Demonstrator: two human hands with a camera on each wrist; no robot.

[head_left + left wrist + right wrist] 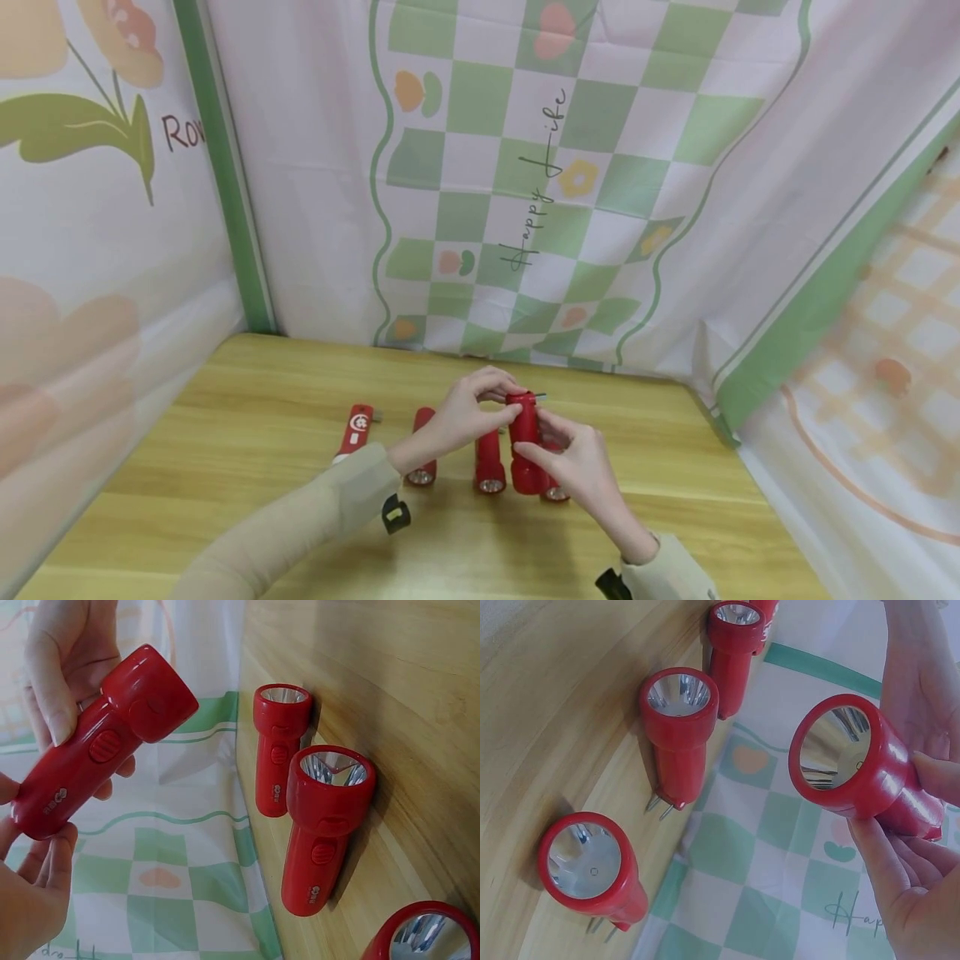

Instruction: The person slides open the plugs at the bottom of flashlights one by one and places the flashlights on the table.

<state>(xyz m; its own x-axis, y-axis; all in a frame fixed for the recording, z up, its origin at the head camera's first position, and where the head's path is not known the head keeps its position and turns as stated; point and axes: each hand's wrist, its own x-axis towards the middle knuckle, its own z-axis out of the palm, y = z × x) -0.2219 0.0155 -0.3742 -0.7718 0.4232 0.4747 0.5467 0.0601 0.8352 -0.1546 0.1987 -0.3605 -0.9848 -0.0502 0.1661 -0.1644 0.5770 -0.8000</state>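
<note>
A red flashlight (pixel 527 446) is held up off the table between both hands, its lens end lower in the head view and metal prongs jutting near its top. My left hand (pixel 471 410) pinches the tail end between thumb and fingers. Lower down, my right hand (pixel 581 460) grips the body, thumb on the near side. The ridged switch of the held flashlight (pixel 105 746) shows in the left wrist view. Its round reflector (pixel 836 748) faces the right wrist camera. Right behind it, partly covered, lies another red flashlight (pixel 556 490).
More red flashlights lie in a row on the wooden table (pixel 247 467): a middle one (pixel 490 462), one by the left forearm (pixel 422 471), and one with a white logo (pixel 357 429) at far left. Some have prongs folded out. A patterned curtain (pixel 510 183) hangs behind.
</note>
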